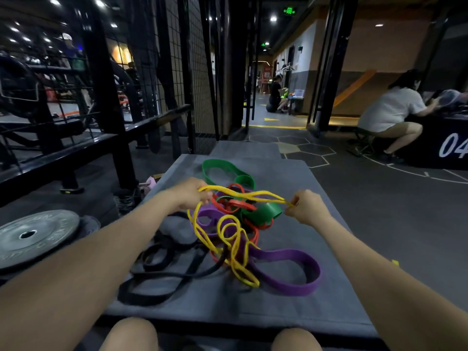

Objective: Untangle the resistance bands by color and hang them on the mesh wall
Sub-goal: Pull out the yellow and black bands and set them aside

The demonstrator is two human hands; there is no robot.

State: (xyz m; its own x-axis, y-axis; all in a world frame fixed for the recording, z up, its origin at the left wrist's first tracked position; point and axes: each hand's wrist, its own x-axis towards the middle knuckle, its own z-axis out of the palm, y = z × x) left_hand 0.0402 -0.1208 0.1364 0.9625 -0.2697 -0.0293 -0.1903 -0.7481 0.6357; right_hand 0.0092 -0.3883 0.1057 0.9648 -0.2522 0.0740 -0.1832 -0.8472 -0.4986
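Black wire mesh wall (pixel 174 46) rises at the left behind a black steel frame, well apart from the bands. Below it, a grey mat (pixel 291 178) covers the floor in front of the person's 2 bare knees, and a grey weight plate (pixel 35 236) lies flat just off the mat's left edge. On the mat sits the tangle of resistance bands: the wide purple band (pixel 291 287) loops toward the near right, the green band (pixel 222 165) reaches the far side, black bands (pixel 157 287) sprawl at the near left, and a red band (pixel 240 205) knots through the middle. The thin yellow band (pixel 238 249) coils over the heap, with 1 stretch raised and drawn taut between both hands. The left hand (pixel 191 195) has its fingers curled around that stretch; the right hand (pixel 302 206) pinches its other end between thumb and fingertips.
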